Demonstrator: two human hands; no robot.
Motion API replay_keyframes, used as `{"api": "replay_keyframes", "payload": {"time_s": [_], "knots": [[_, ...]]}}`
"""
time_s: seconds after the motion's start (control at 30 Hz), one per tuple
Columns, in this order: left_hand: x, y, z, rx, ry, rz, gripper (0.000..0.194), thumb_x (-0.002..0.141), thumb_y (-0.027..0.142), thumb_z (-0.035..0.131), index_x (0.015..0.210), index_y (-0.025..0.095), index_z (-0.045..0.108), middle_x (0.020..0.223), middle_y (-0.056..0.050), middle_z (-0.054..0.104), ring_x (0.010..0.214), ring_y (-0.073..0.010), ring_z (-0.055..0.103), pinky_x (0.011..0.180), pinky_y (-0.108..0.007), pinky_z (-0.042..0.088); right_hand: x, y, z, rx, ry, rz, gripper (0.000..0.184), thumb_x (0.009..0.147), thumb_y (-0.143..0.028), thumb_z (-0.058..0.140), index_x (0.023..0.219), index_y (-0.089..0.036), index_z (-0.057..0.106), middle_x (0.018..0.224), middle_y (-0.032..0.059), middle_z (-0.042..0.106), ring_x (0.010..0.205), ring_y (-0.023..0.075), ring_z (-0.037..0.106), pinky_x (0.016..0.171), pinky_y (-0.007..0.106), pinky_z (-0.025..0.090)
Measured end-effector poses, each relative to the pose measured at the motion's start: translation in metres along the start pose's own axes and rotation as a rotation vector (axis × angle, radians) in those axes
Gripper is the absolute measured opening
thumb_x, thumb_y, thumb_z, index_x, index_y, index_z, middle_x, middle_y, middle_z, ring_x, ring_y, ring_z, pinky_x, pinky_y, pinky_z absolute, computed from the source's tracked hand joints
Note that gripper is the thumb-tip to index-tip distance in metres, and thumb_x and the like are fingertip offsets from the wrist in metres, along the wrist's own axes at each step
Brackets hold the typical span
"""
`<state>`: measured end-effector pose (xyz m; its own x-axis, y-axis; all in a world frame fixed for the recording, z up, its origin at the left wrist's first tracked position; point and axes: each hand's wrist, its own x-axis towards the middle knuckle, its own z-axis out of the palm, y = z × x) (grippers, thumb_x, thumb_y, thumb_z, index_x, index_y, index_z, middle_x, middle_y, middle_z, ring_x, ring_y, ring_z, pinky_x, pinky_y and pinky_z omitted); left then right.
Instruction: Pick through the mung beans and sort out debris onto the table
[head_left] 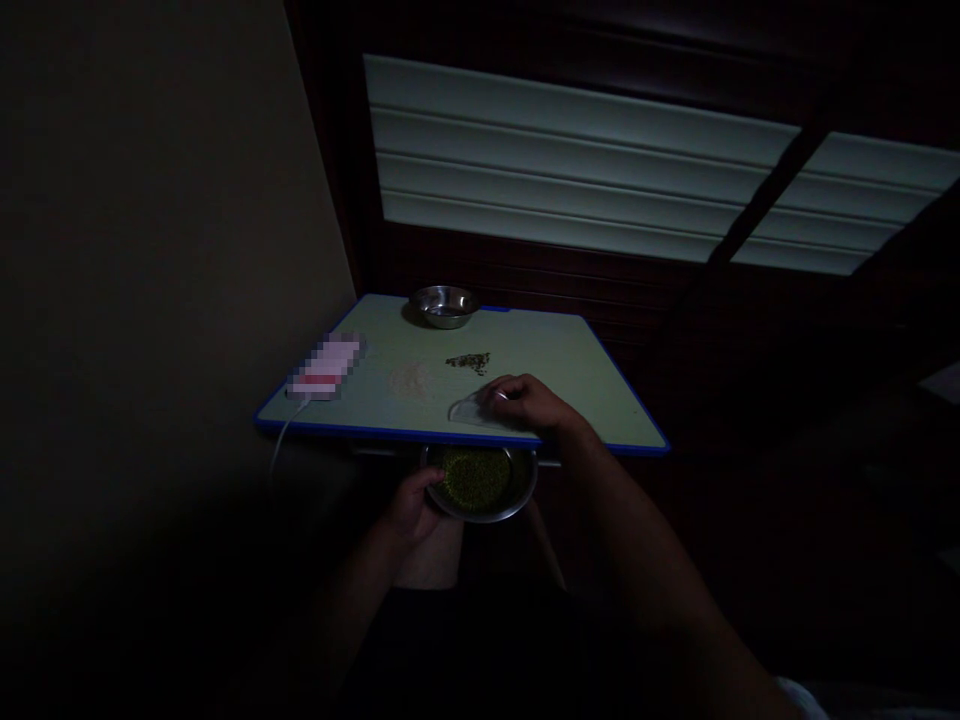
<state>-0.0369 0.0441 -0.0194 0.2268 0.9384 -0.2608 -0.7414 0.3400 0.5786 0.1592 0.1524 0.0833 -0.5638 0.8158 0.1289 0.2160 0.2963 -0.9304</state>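
Gripping bowl [491,518] w/ green grains [472,480] just below table [540,345] edge: L hand [412,508], part-closed. R hand [529,400] curled at clear sheet [469,409], hold unclear. Dark bits [469,362] on tabletop, un-bowled.

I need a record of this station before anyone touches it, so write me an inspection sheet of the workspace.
Surface: pale green table with blue edging; faint pale patch on it.
Things: metal bowl of green grains, just below the near edge; small dark scatter and clear flat piece on the table.
Clutter: second metal bowl at the far edge; pixelated pinkish item at left.
Hands: left hand grips the grain bowl; right hand is at the clear piece.
Cables: white cable from the pinkish item.
Surroundings: dim; slatted panel beyond.
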Motion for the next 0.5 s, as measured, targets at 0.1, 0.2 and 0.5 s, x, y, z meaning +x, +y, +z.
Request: {"api": "replay_keyframes", "payload": {"time_s": [0.1,0.2,0.5], "knots": [[0.001,-0.001,-0.002,-0.013,0.005,-0.004,0.046,0.066,0.011,0.061,0.110,0.012,0.071,0.096,-0.011,0.078,0.104,-0.0316,0.068,0.104,-0.050,0.043,0.000,0.004,0.005,0.099,0.164,0.156,0.025,0.068,-0.041,0.067,0.066,-0.017,0.059,0.056,-0.0034,0.053,0.051,0.0094,0.044,0.052,0.025,0.036],[0.001,-0.001,-0.003,-0.013,0.015,-0.004,0.046,0.066,0.011,0.062,0.110,0.010,0.071,0.097,-0.012,0.077,0.101,-0.0310,0.069,0.103,-0.049,0.044,0.004,0.006,0.007,0.143,0.361,0.157,0.029,0.065,-0.044,0.069,0.068,-0.018,0.055,0.055,-0.0048,0.051,0.049,0.0082,0.041,0.049,0.023,0.033],[-0.003,0.000,0.001,0.003,0.043,0.002,0.046,0.066,0.011,0.062,0.111,0.012,0.071,0.094,-0.011,0.078,0.104,-0.0316,0.069,0.103,-0.050,0.045,0.043,0.011,-0.026,-0.021,0.425,0.166,0.029,0.066,-0.044,0.065,0.067,-0.020,0.051,0.061,-0.0004,0.057,0.056,0.0118,0.050,0.056,0.025,0.040]]}}
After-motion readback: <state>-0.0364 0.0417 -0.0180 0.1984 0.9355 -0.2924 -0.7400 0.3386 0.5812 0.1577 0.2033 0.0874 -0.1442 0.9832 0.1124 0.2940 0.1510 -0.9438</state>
